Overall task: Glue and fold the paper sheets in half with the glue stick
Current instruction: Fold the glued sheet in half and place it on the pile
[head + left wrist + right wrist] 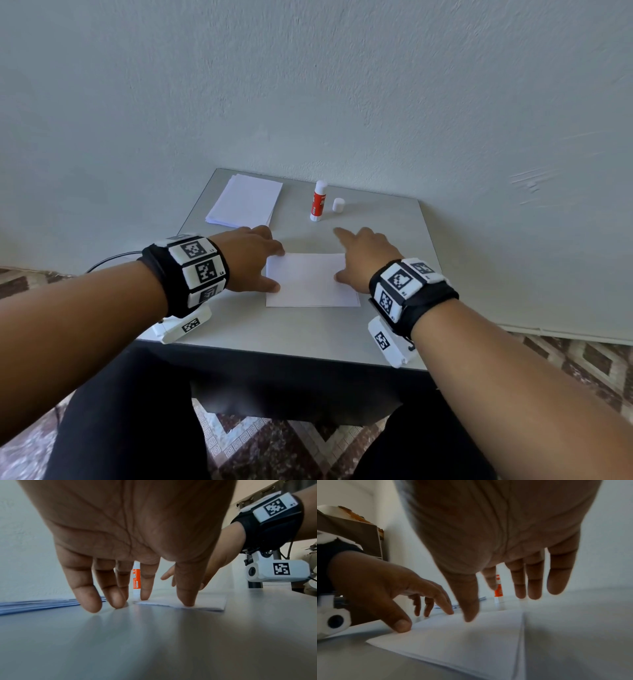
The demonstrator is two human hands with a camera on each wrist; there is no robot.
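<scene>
A folded white paper sheet [310, 281] [207, 602] [462, 639] lies flat on the grey table [298, 329]. My left hand [255, 258] [137, 568] presses its left edge with thumb and index finger, fingers straight. My right hand [359, 262] [513, 568] hovers over the sheet's right edge with straight fingers; its thumb touches the paper in the head view. An uncapped red and white glue stick [318, 201] [136, 580] [498, 589] stands upright behind the sheet, its white cap [338, 205] beside it on the right.
A stack of white paper sheets [245, 200] [34, 604] lies at the table's back left corner. A pale wall [308, 85] rises right behind the table. Patterned floor [582, 363] surrounds it, and my dark-clad legs are below the front edge.
</scene>
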